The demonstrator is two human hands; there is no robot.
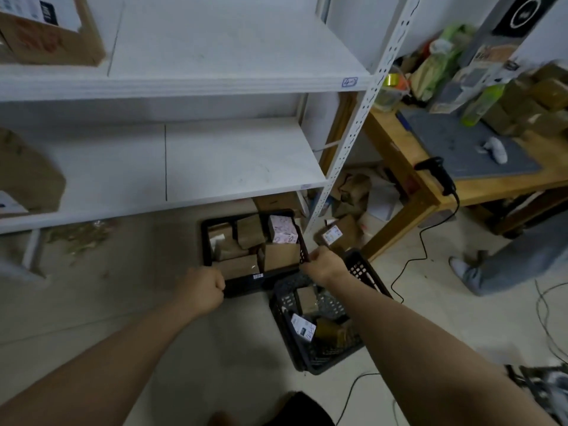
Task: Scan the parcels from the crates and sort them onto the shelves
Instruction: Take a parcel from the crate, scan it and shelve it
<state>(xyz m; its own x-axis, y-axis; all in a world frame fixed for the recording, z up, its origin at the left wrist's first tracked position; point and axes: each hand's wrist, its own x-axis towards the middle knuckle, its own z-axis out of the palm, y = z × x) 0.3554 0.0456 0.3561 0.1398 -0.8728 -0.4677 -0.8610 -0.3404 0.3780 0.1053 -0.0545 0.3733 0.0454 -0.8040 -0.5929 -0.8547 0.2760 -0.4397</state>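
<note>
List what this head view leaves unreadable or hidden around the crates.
All in the head view:
- Fingertips of left hand and right hand: hidden behind their own knuckles.
- Parcel labels in black crate: too small, blurred.
- Grey crate: right forearm covers part.
- Shelf box: cut off by top-left edge.

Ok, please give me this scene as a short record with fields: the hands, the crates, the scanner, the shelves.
left hand: grips the near left corner of the black crate
right hand: grips the right rim of the same crate
black crate: on the floor in front of the shelves, full of parcels
grey crate: on the floor to its right, a few parcels inside
scanner: at the wooden table edge, not held
shelves: white, cardboard boxes at the left end
</note>
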